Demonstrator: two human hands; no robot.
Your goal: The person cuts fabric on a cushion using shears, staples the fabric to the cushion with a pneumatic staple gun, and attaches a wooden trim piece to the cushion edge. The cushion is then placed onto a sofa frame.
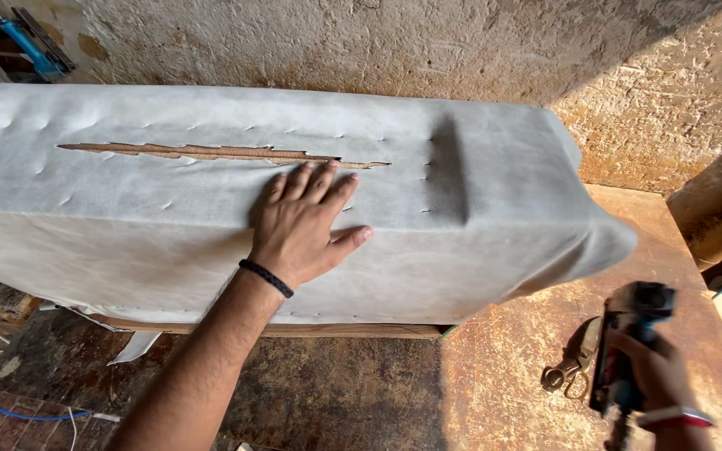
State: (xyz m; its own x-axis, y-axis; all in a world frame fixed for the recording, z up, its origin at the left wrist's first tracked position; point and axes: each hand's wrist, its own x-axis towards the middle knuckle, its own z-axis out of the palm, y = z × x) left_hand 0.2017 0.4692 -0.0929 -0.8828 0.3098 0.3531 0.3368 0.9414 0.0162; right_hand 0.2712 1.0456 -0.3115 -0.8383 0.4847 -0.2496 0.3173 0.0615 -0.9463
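Note:
A long padded frame wrapped in white fabric point(169, 242) lies across a wooden board. A narrow gap point(211, 153) in the fabric runs along its top and shows wood beneath. My left hand point(302, 224) lies flat and spread on the fabric, fingertips just below the gap's right end; a black band circles the wrist. At the lower right my right hand point(645, 376) grips a dark staple gun point(633, 338) held above the board, apart from the fabric.
Scissors point(574, 363) lie on the rusty-brown board point(495, 376) just left of the staple gun. A rough plaster wall point(378, 42) stands behind. A blue cable point(10, 411) and white cords trail at the lower left. A blue tool point(27, 46) sits top left.

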